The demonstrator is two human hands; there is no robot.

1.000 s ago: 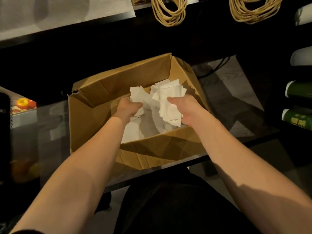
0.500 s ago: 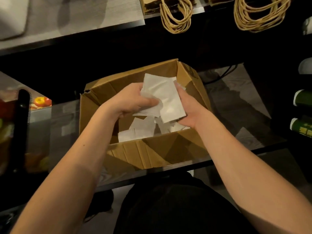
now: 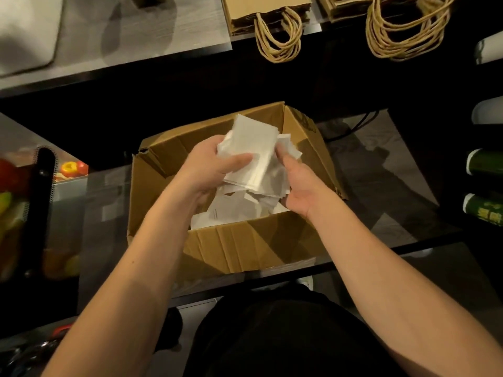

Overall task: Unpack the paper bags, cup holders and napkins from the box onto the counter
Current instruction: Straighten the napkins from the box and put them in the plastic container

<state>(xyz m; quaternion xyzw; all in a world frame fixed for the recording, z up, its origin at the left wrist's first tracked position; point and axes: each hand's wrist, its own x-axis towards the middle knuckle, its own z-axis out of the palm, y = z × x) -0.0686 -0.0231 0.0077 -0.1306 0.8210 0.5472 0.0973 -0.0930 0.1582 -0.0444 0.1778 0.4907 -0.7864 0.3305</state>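
I see both hands over the open box (image 3: 245, 246) at frame centre, which sits on a glass table (image 3: 381, 213). The left hand (image 3: 209, 170) grips a stack of white napkins (image 3: 253, 156) from the left, thumb curled across the front of the stack. The right hand (image 3: 296, 186) closes on the same stack from the right, thumb raised against its edge; its fingers are hidden behind the paper. The stack is held just above the box opening, tilted toward the upper right of the frame. More loose napkins (image 3: 231, 210) lie inside the box beneath the hands, partly screened by both wrists.

On the counter (image 3: 141, 31) along the top of the frame lie two flat piles of paper bags: one at top centre (image 3: 266, 9) and one at top right (image 3: 353, 6), their rope handles hanging over the counter edge. A pale tray (image 3: 24, 31) occupies the upper left corner, blurred.

At the left edge stands a dark spiral-bound stand (image 3: 40, 202) with bright, blurred fruit pictures. At the right edge are green and white cylinders (image 3: 484, 186), cropped by the frame; I cannot tell what they are. A black cable (image 3: 353, 129) runs under the glass behind the box.
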